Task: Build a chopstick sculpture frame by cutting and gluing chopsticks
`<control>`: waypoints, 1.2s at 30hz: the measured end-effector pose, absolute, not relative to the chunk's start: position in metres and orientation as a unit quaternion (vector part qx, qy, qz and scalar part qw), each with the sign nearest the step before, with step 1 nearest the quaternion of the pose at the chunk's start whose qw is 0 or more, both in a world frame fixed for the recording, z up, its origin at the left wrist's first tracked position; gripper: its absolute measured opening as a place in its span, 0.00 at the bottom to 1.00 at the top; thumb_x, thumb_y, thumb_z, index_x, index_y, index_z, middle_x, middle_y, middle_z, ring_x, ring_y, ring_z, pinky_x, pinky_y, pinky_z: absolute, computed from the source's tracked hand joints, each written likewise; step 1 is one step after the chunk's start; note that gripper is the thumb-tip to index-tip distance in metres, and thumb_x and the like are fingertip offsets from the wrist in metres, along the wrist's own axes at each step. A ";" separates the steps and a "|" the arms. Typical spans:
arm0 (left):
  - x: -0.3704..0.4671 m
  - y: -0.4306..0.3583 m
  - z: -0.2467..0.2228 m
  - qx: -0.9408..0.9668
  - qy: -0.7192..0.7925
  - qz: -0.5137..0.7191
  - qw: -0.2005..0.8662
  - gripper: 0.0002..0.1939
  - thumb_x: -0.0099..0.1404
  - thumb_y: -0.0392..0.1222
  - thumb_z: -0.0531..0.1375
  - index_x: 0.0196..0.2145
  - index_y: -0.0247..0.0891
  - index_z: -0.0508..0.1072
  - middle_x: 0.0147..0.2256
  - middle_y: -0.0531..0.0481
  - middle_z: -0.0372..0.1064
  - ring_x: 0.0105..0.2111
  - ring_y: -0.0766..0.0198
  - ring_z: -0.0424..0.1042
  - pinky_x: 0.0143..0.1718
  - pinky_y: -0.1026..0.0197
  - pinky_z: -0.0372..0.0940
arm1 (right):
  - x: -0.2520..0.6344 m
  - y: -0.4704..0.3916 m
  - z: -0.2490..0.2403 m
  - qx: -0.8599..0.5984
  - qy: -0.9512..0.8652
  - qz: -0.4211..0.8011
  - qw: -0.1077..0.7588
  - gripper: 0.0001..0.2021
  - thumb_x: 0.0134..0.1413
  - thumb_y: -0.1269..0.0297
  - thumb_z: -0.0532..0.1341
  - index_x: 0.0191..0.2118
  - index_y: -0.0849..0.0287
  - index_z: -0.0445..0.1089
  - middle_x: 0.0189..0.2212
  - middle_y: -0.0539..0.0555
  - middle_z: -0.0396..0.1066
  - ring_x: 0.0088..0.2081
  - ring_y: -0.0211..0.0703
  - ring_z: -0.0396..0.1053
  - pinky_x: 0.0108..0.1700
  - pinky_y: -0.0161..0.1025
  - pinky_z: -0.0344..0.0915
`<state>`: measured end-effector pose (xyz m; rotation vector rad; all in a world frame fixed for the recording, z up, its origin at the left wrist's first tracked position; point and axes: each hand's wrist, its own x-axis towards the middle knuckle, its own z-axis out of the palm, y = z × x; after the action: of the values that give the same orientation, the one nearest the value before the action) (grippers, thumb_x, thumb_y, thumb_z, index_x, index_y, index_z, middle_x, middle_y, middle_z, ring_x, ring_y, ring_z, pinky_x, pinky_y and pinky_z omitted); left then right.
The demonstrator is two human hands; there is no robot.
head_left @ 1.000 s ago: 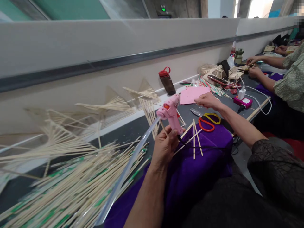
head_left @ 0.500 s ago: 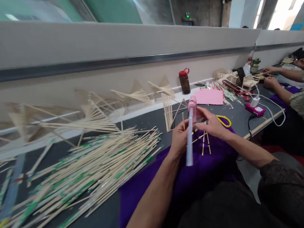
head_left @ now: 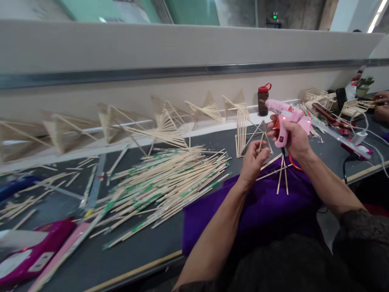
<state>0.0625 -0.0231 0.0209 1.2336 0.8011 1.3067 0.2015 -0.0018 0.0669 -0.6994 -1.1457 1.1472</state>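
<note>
In the closed right hand (head_left: 296, 140), gripping a pink glue gun (head_left: 281, 109) by its handle (head_left: 283, 136); in the left hand (head_left: 252, 162), pinching a short stick (head_left: 260, 142). Best to brace the stick and aim the nozzle (head_left: 268, 103) off bare skin. Below, crossed sticks (head_left: 278, 184) on purple cloth (head_left: 212, 219); leftward on the counter (head_left: 146, 251), heaped sticks (head_left: 173, 182).

Low passage left of the left hand (head_left: 254, 162) is blocked by heaped sticks (head_left: 170, 182), and ahead-left by a slatted frame (head_left: 241, 134). Beyond the right hand (head_left: 296, 140), it is barred by the projecting glue stick (head_left: 337, 136). Room is left above the purple cloth (head_left: 267, 211).
</note>
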 end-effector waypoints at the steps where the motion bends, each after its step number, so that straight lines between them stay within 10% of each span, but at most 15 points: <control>1: 0.060 -0.022 0.022 0.510 0.329 0.561 0.563 0.17 0.58 0.52 0.61 0.38 0.38 0.67 0.24 0.57 0.66 0.15 0.75 0.52 0.16 0.70 0.46 | 0.204 0.001 0.070 -0.282 -0.506 0.515 0.632 0.18 0.47 0.52 0.59 0.40 0.61 0.71 0.30 0.52 0.73 0.25 0.35 0.69 0.24 0.32 0.64; 15: 0.038 -0.004 0.029 0.414 0.318 0.636 0.568 0.21 0.46 0.52 0.71 0.30 0.35 0.72 0.22 0.55 0.68 0.18 0.74 0.63 0.14 0.72 0.52 | 0.225 0.002 0.055 -0.295 -0.572 0.500 0.579 0.31 0.44 0.31 0.58 0.31 0.61 0.70 0.27 0.53 0.73 0.18 0.31 0.65 0.17 0.30 0.59; 36: 0.040 -0.011 0.036 0.398 0.271 0.628 0.612 0.20 0.48 0.53 0.70 0.29 0.34 0.72 0.21 0.56 0.66 0.12 0.78 0.55 0.11 0.72 0.43 | 0.214 -0.002 0.041 -0.261 -0.579 0.503 0.586 0.25 0.47 0.39 0.62 0.29 0.61 0.69 0.19 0.50 0.68 0.15 0.33 0.63 0.15 0.30 0.55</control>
<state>0.0399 -0.0112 0.0364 0.9172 0.6242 1.4489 0.2144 -0.0017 0.0413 -0.6094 -1.3499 1.1725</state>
